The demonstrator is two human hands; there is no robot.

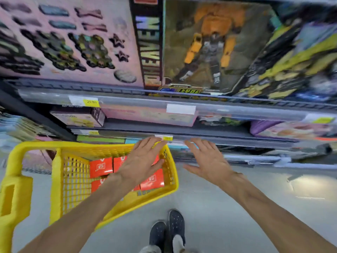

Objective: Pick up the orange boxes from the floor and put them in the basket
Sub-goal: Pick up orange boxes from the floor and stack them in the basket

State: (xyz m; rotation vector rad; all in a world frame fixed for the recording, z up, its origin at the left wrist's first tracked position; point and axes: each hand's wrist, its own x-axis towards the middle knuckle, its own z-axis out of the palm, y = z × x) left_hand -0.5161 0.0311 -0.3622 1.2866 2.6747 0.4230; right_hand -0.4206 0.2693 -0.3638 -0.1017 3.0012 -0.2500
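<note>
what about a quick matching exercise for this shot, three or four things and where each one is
Things:
1. orange boxes
2. left hand
3. right hand
4. dark shoes

Places:
a. open, over the bare floor beside the basket
b. on the grey floor at the bottom of the view
c. inside the yellow basket
d. open, above the basket

Pairs: 1-c, 2-d, 3-a, 4-b

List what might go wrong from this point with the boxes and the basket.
1. The orange boxes lie loosely in the yellow basket; the left hand, open above them, may knock one askew.
2. The right hand is spread outside the rim, near the shelf edge, and could bump it.
3. The view is blurred and no box shows on the floor, so a leftover one could be missed.
</note>
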